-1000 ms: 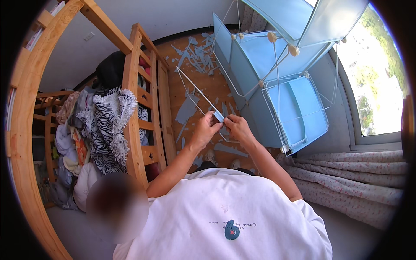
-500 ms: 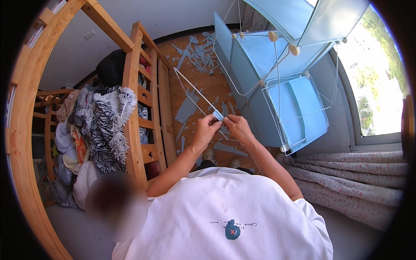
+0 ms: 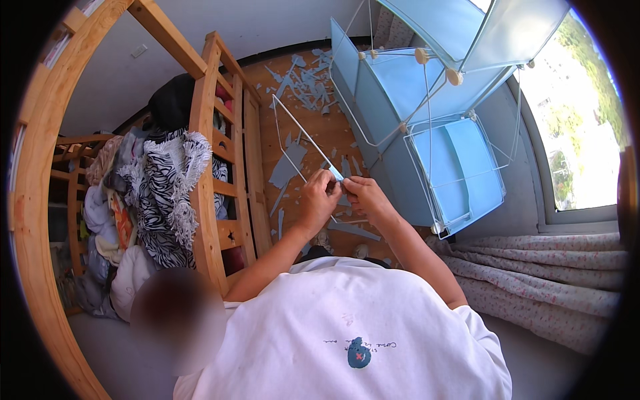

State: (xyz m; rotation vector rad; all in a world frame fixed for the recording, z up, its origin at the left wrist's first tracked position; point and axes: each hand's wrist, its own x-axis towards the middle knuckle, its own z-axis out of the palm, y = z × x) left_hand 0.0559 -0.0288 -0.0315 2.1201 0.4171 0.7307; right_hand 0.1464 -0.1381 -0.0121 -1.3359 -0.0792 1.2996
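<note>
Both hands are in front of my body, close together on a thin white wire frame (image 3: 301, 128). A small light blue plastic scrap (image 3: 337, 174) clings to the frame between them. My left hand (image 3: 320, 201) is closed around the wire beside the scrap. With thumb and fingers pinched, my right hand (image 3: 368, 198) grips the scrap's near end; the fingertips partly hide it. From my hands the frame reaches forward over the floor, its far corner pointing toward the wooden rails.
At right stands a light blue panelled storage rack (image 3: 393, 100) with wire frames and round knobs. Torn blue scraps (image 3: 303, 83) litter the wooden floor. A wooden bunk bed (image 3: 207, 133) with piled clothes (image 3: 160, 180) rises at left. Curtains (image 3: 533, 260) hang below the window.
The wire frame has tilted and shifted slightly right at its far corner. My left fingers have closed further over the blue scrap, so less of it shows. My right hand stays nearly in place.
</note>
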